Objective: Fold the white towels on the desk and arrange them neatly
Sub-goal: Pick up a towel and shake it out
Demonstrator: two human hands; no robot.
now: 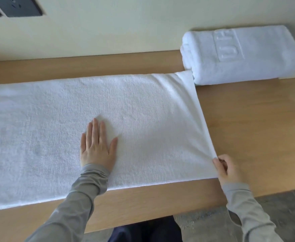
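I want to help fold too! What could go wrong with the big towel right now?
The right hand pinches only one corner of the spread towel, so the fold may go crooked. Its far corner seems to touch the folded towel and might nudge it.

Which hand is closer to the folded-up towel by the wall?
Right. The right hand pinches the spread towel at its near right corner, in front of the folded towel. The left hand lies flat on the spread towel's middle, farther left.
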